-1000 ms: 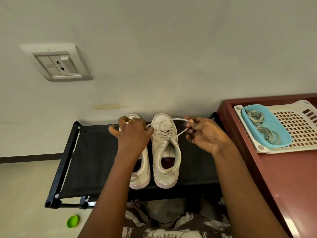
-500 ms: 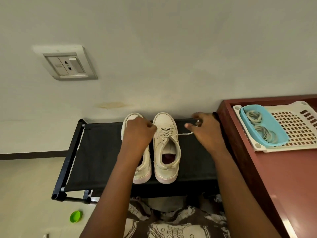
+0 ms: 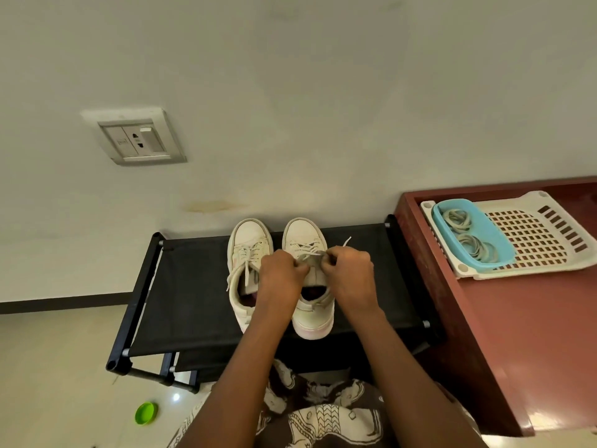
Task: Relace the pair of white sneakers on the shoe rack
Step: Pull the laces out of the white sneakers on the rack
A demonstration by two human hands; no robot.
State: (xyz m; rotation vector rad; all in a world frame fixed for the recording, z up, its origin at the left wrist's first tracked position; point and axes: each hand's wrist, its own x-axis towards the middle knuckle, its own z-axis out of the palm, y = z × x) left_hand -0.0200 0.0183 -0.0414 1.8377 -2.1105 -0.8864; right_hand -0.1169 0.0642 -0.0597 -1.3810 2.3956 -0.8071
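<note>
Close together over the right sneaker (image 3: pixel 308 253), both hands, left (image 3: pixel 280 279) and right (image 3: pixel 350 276), pinch its lace (image 3: pixel 310 255).

The left hand (image 3: pixel 281 279) and right hand (image 3: pixel 350 276) are bare. The left forearm (image 3: pixel 239 367) and right forearm (image 3: pixel 407 367) are also uncovered, all the way back to the near edge. Between them, near the person, a dark brown garment (image 3: pixel 323 418) shows a cream print: elephant-like figures, a panel of stacked zigzag lines and small blotchy shapes. The cloth is creased and spreads left and right under both arms.
</note>
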